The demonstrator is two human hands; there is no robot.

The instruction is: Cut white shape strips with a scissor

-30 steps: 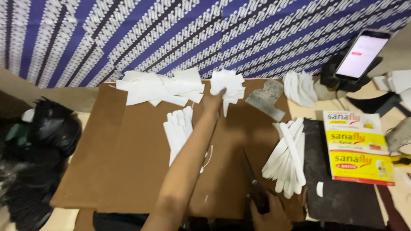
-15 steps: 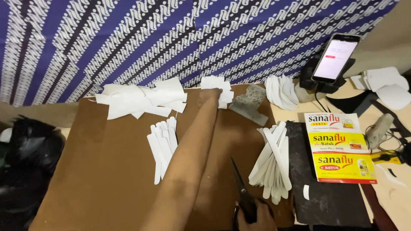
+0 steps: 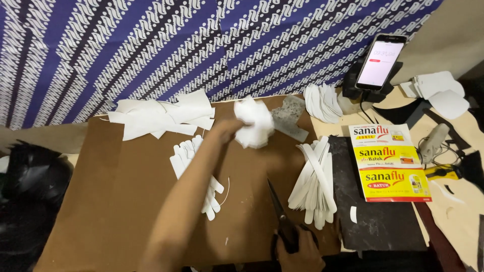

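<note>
My left hand (image 3: pixel 226 130) reaches across the brown board (image 3: pixel 116 201) and is closed on a bunch of white cut pieces (image 3: pixel 254 122), held just above the board and blurred. My right hand (image 3: pixel 300 252) sits at the board's near edge, gripping the handles of black scissors (image 3: pixel 280 211) whose blades point away from me. A fan of white pieces (image 3: pixel 194 168) lies partly under my left forearm. A second fan of long white strips (image 3: pixel 315 179) lies right of the scissors.
Larger white sheets (image 3: pixel 161 115) lie at the board's back left, a grey scrap (image 3: pixel 288 118) at the back. To the right are a black mat (image 3: pixel 380 221), a yellow-and-red printed card (image 3: pixel 388 163), a phone on a stand (image 3: pixel 380 60), more white pieces (image 3: pixel 322 100) and a black bag (image 3: pixel 30 176) far left.
My left hand has taken up the bunch of white pieces from the back of the board and drawn it toward me. The right hand stays on the scissors.
</note>
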